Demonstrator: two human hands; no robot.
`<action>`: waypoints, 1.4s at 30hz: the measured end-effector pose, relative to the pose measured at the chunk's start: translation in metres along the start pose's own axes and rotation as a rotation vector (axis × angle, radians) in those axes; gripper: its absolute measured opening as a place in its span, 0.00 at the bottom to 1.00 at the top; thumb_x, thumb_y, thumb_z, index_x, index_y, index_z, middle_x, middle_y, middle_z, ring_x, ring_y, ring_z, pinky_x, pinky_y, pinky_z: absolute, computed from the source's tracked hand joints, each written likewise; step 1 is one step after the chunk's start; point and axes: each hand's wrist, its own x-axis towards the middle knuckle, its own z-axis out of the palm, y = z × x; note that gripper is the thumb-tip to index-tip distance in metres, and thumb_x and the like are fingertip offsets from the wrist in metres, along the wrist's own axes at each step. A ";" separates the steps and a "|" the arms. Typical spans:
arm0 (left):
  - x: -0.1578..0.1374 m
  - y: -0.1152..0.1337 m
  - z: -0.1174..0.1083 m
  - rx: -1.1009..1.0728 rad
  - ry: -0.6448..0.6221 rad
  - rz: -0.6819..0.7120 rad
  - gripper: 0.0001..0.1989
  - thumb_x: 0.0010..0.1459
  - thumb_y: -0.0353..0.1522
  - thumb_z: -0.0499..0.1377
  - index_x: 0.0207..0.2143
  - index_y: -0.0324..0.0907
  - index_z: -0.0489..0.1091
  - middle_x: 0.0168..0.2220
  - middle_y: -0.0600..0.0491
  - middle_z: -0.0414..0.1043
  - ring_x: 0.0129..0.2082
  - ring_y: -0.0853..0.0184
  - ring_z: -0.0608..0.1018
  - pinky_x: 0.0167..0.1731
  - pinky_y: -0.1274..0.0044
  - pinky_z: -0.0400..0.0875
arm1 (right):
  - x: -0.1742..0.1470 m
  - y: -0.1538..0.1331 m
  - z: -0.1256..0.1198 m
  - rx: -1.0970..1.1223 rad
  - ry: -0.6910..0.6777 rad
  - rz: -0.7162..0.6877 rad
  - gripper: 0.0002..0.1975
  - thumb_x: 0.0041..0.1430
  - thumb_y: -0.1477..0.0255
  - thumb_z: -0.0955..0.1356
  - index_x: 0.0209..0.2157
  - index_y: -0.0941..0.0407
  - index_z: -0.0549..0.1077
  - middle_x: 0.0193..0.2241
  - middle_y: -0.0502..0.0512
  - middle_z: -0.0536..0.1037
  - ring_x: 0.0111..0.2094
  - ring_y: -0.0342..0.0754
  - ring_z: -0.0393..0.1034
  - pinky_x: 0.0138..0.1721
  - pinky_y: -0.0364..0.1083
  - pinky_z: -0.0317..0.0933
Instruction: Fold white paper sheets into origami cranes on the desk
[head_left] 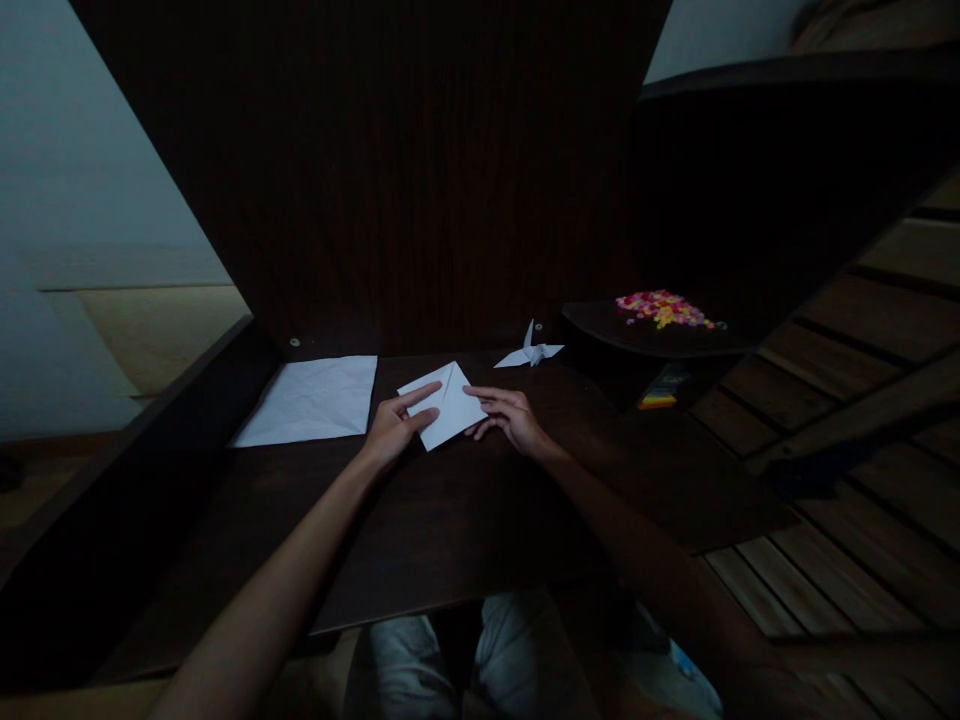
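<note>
A folded square of white paper is tilted between my two hands, just above the dark desk, with a crease line running down from its top corner. My left hand grips its left side, thumb and index finger lying over the front face. On the right side, my right hand holds the edge, its index finger along the upper right and the other fingers partly behind the sheet. Behind it, to the right, stands a white origami crane with spread wings. A larger creased white sheet lies flat to the left.
The dark wooden desk has a tall back panel and a raised left side board. On a small rounded shelf at right sits a pile of small colourful pieces. Wooden slats lie beyond the desk on the right.
</note>
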 end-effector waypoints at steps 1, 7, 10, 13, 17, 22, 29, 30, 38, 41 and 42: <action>0.001 -0.001 0.000 -0.008 0.001 0.007 0.31 0.42 0.38 0.68 0.50 0.35 0.72 0.43 0.43 0.76 0.38 0.59 0.76 0.35 0.73 0.69 | -0.001 -0.001 0.000 0.014 -0.018 -0.008 0.23 0.45 0.72 0.66 0.46 0.58 0.74 0.29 0.55 0.79 0.23 0.49 0.75 0.22 0.45 0.68; -0.001 0.001 0.000 0.070 0.050 -0.002 0.28 0.42 0.39 0.68 0.47 0.36 0.75 0.25 0.50 0.75 0.24 0.68 0.73 0.24 0.78 0.65 | -0.001 -0.002 0.000 0.071 -0.048 -0.029 0.30 0.44 0.74 0.63 0.53 0.56 0.67 0.33 0.56 0.80 0.25 0.50 0.76 0.22 0.45 0.68; -0.004 0.005 0.002 0.108 0.060 -0.013 0.31 0.38 0.38 0.70 0.47 0.36 0.74 0.22 0.53 0.73 0.19 0.72 0.69 0.20 0.80 0.61 | 0.000 -0.001 0.001 0.057 -0.028 -0.001 0.23 0.46 0.71 0.65 0.47 0.58 0.70 0.30 0.56 0.80 0.24 0.51 0.76 0.21 0.45 0.68; -0.005 0.008 0.004 0.083 0.048 0.014 0.32 0.36 0.37 0.71 0.46 0.36 0.75 0.28 0.50 0.76 0.22 0.71 0.71 0.21 0.79 0.63 | 0.000 0.000 0.004 0.035 -0.005 0.006 0.23 0.50 0.67 0.67 0.48 0.58 0.69 0.26 0.54 0.79 0.24 0.51 0.76 0.20 0.44 0.67; -0.005 0.009 0.005 0.121 0.076 0.017 0.30 0.36 0.37 0.71 0.45 0.36 0.75 0.26 0.51 0.75 0.22 0.70 0.70 0.21 0.79 0.62 | -0.001 0.000 0.008 0.008 -0.012 -0.002 0.26 0.51 0.61 0.70 0.50 0.56 0.68 0.27 0.54 0.79 0.24 0.49 0.76 0.20 0.43 0.67; -0.005 0.009 0.004 0.199 0.078 0.027 0.28 0.38 0.37 0.70 0.44 0.37 0.76 0.20 0.55 0.71 0.18 0.73 0.66 0.17 0.80 0.57 | 0.000 0.002 0.008 -0.019 -0.016 -0.029 0.31 0.49 0.60 0.72 0.53 0.54 0.63 0.29 0.51 0.77 0.23 0.47 0.75 0.19 0.40 0.65; -0.010 0.014 0.009 0.235 0.014 0.044 0.27 0.38 0.38 0.70 0.43 0.37 0.77 0.25 0.52 0.75 0.24 0.68 0.72 0.23 0.78 0.64 | 0.001 0.005 0.008 -0.061 -0.045 -0.018 0.34 0.48 0.61 0.73 0.55 0.51 0.59 0.33 0.51 0.77 0.21 0.43 0.73 0.18 0.40 0.65; -0.010 0.014 0.010 0.227 0.004 0.044 0.26 0.39 0.39 0.69 0.43 0.37 0.77 0.26 0.51 0.76 0.26 0.66 0.74 0.24 0.78 0.65 | 0.001 0.006 0.008 -0.075 -0.046 -0.016 0.33 0.48 0.62 0.73 0.54 0.52 0.60 0.32 0.50 0.77 0.20 0.43 0.73 0.18 0.39 0.64; -0.009 0.008 0.011 0.222 -0.074 0.075 0.22 0.49 0.44 0.64 0.42 0.39 0.77 0.37 0.46 0.79 0.36 0.59 0.77 0.33 0.74 0.70 | 0.003 0.015 0.009 -0.190 -0.029 -0.009 0.21 0.43 0.65 0.75 0.39 0.56 0.69 0.23 0.46 0.74 0.17 0.39 0.66 0.14 0.37 0.59; -0.011 0.010 0.012 0.238 -0.095 0.088 0.24 0.47 0.40 0.66 0.46 0.39 0.75 0.41 0.46 0.78 0.40 0.59 0.77 0.37 0.73 0.70 | 0.003 0.014 0.009 -0.190 0.012 -0.019 0.21 0.44 0.65 0.75 0.39 0.56 0.70 0.24 0.46 0.74 0.18 0.39 0.66 0.14 0.37 0.58; -0.012 0.011 0.013 0.236 -0.102 0.090 0.25 0.47 0.39 0.66 0.48 0.39 0.73 0.44 0.46 0.77 0.41 0.58 0.77 0.38 0.73 0.71 | 0.002 0.013 0.009 -0.183 0.032 -0.021 0.20 0.44 0.65 0.75 0.39 0.57 0.71 0.24 0.47 0.75 0.19 0.40 0.67 0.15 0.38 0.58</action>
